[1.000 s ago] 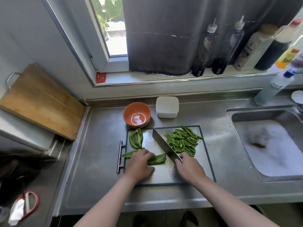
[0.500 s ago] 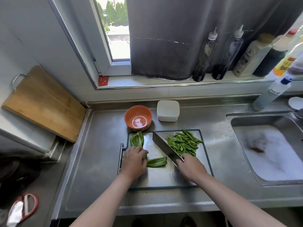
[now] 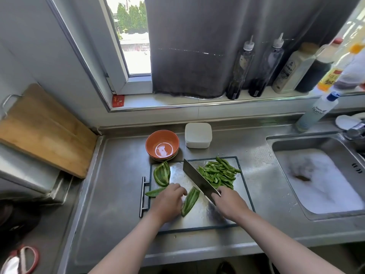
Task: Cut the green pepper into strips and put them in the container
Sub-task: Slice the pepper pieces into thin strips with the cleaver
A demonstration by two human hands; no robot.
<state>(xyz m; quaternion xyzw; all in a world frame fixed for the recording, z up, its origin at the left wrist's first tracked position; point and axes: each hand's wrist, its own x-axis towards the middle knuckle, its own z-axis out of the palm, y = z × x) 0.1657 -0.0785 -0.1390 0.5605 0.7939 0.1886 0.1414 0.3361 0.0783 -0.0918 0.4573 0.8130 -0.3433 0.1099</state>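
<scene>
Pepper piece (image 3: 190, 201) lies flat on the board (image 3: 205, 216), just right of the left hand's (image 3: 169, 201) bent fingers; contact cannot be confirmed. Right hand (image 3: 230, 204) is clamped round the cleaver (image 3: 198, 179) handle, with the blade touching the piece's upper end. Judgement: light, waxy, slippery, springy. Pin it flat, fingertips tucked.

Cleaver (image 3: 198, 179) handle: was hidden inside the curled fingers of the right hand (image 3: 230, 203).
Pepper piece (image 3: 155, 192), board's left edge: right end lay covered by the left hand (image 3: 167, 202).
Sink (image 3: 292, 144): floor was hidden under foam; right side was cut off.
Sill bottle (image 3: 288, 70) label: too small to read.
Red-rimmed object (image 3: 27, 258), bottom left: was cut off; kind untold.
</scene>
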